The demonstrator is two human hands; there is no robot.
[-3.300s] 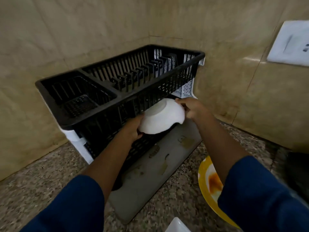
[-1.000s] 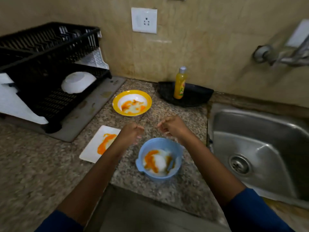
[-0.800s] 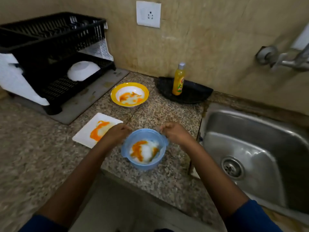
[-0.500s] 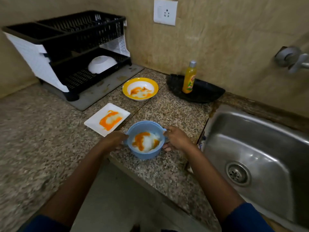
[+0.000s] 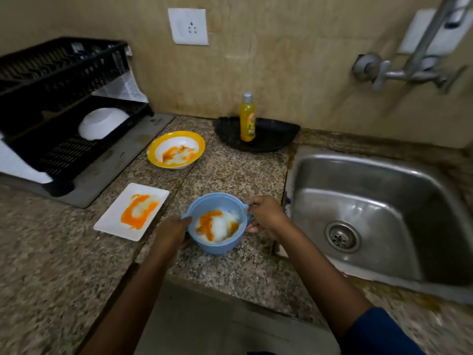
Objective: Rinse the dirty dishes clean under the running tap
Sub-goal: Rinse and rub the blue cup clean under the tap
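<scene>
My left hand and right hand clasp the bowl; I should carry it level, rightward to the sink.

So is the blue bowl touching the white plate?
Apart. The head view shows a strip of speckled counter between the blue bowl and the white plate.

The worktop is speckled granite, polished smooth. The sink is stainless steel with a dull brushed sheen, and the tap is shiny metal. The blue bowl looks like matt plastic, the dish rack like black slatted plastic. The wall tiles are faintly glossy.
</scene>
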